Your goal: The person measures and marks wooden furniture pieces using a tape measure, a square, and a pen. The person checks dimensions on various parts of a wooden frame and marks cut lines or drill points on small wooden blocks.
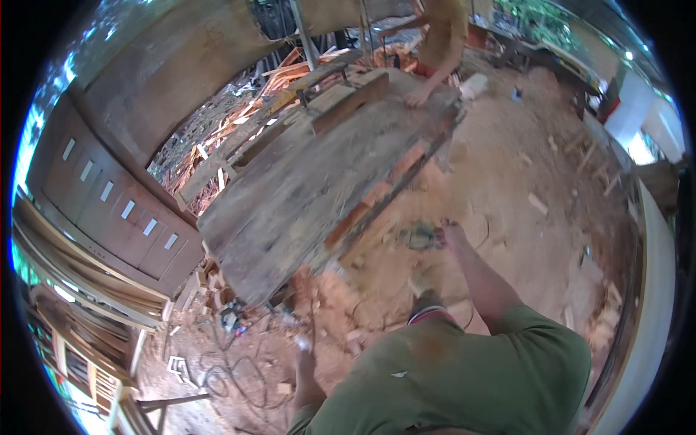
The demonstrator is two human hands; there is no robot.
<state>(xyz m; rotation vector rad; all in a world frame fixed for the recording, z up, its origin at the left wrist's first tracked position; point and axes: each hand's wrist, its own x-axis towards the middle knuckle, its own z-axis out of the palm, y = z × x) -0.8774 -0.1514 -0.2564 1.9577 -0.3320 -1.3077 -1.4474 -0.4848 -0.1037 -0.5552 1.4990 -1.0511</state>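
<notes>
My right arm reaches forward over the dirt floor, and my right hand is closed at the end of a blurred, dark greenish tool. It looks like a corded power tool, but its exact kind does not show. My left hand hangs low beside my body, near the workbench's near end. A pale patch shows at its fingers, which are too blurred to read. The long, worn wooden workbench lies ahead to the left, apart from both hands.
Another person leans a hand on the workbench's far end. A brown panelled door and stacked timber frames stand at left. Cables coil on the floor among wood scraps. A long pale board stands at right.
</notes>
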